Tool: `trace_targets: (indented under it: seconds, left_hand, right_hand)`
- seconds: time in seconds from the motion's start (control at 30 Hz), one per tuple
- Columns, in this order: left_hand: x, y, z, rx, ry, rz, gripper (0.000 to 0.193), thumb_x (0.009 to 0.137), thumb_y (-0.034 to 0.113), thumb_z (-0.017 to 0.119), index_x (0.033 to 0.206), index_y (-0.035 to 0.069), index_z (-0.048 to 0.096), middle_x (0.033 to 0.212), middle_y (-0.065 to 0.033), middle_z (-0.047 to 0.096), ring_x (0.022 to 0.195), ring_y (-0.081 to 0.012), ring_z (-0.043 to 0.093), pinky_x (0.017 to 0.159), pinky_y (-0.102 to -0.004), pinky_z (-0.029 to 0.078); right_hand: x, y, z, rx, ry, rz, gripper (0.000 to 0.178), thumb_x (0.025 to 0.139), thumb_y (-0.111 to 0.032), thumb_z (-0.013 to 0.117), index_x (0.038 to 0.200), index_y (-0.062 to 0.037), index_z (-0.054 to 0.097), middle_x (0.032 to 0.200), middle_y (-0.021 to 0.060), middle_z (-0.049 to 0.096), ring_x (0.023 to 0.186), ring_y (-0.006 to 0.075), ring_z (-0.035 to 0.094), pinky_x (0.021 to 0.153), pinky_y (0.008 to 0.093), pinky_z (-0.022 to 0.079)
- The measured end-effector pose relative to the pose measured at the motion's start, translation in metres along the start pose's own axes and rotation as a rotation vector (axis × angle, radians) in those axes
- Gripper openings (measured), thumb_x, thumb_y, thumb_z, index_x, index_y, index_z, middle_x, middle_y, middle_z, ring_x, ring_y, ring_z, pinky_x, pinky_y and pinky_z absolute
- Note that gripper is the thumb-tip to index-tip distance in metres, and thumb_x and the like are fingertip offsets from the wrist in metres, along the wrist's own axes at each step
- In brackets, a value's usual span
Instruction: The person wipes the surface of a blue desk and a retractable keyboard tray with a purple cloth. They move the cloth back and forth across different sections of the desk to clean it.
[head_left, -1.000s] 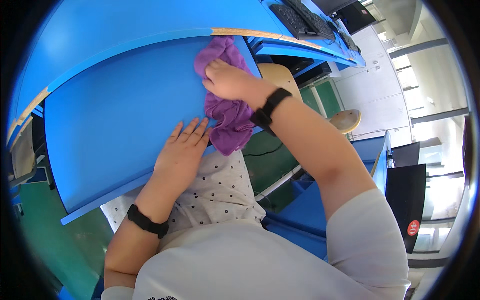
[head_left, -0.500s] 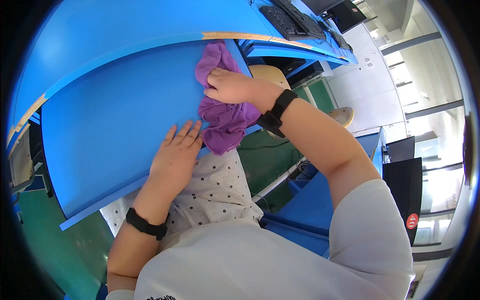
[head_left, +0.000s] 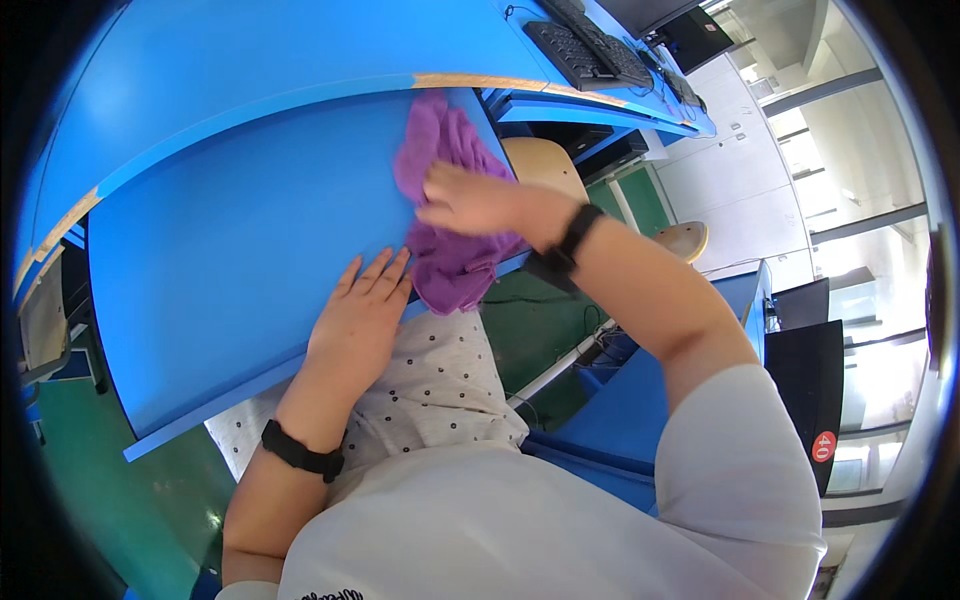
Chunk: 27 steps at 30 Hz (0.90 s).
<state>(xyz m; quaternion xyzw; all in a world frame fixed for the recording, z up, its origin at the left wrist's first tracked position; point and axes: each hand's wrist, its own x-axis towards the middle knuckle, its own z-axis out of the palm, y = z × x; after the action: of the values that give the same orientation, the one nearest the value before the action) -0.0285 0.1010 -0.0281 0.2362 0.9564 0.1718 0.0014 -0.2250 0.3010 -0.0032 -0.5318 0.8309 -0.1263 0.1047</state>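
Note:
A purple cloth (head_left: 450, 215) lies on the blue desk top (head_left: 230, 240) near its right edge, part of it hanging over the front. My right hand (head_left: 470, 200) presses flat on the cloth with fingers spread, a black watch on the wrist. Just left of the cloth, my left hand (head_left: 360, 320) rests palm down on the desk's front edge, fingers apart, holding nothing. It wears a black wristband.
A raised blue shelf (head_left: 260, 60) runs behind the desk top. Black keyboards (head_left: 585, 45) lie on a further blue desk at the top right. A wooden chair seat (head_left: 545, 165) stands below the desk's right end, above green floor (head_left: 540, 325).
My right hand has slid with the cloth a little toward me and to the left across the desk. My left hand has stayed planted.

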Motion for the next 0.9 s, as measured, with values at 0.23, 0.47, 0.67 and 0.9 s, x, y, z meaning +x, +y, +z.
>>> trace_targets:
  seconds: [0.23,0.47,0.67,0.9]
  left_hand:
    - [0.003,0.001,0.007,0.001,0.051,0.029,0.065,0.090,0.020,0.066,0.149,0.007,0.043,0.161,-0.0104,0.035,0.148,-0.0246,0.032,0.123,-0.0442,0.023]
    - [0.005,0.001,0.008,-0.047,0.113,0.021,0.064,0.089,0.019,0.067,0.147,0.006,0.045,0.158,-0.0141,0.037,0.147,-0.0278,0.034,0.123,-0.0454,0.024]
    - [-0.008,-0.003,-0.019,-0.284,0.140,-0.008,0.063,0.090,0.026,0.068,0.145,0.003,0.047,0.159,-0.0184,0.033,0.148,-0.0330,0.030,0.123,-0.0496,0.021]
    - [-0.032,-0.021,-0.014,0.031,0.225,-0.379,0.066,0.094,0.030,0.063,0.148,0.000,0.041,0.159,-0.0213,0.031,0.150,-0.0369,0.025,0.123,-0.0535,0.018]
  right_hand:
    - [-0.048,-0.023,-0.001,-0.042,0.046,-0.274,0.023,0.099,-0.018,0.050,0.097,0.0029,0.059,0.107,0.0191,0.057,0.112,0.0400,0.050,0.102,0.0476,0.040]
    - [0.038,0.009,0.009,-0.282,0.161,-0.184,0.021,0.098,-0.018,0.051,0.096,0.0013,0.059,0.101,0.0172,0.056,0.106,0.0373,0.051,0.096,0.0459,0.044]
    - [-0.055,-0.034,-0.024,-0.044,-0.311,-0.056,0.024,0.095,-0.024,0.053,0.097,-0.0022,0.063,0.106,0.0159,0.060,0.109,0.0369,0.054,0.096,0.0450,0.047]
    - [-0.055,-0.032,-0.024,-0.143,-0.149,-0.099,0.023,0.096,-0.023,0.052,0.094,-0.0036,0.064,0.101,0.0120,0.062,0.105,0.0331,0.057,0.094,0.0445,0.047]
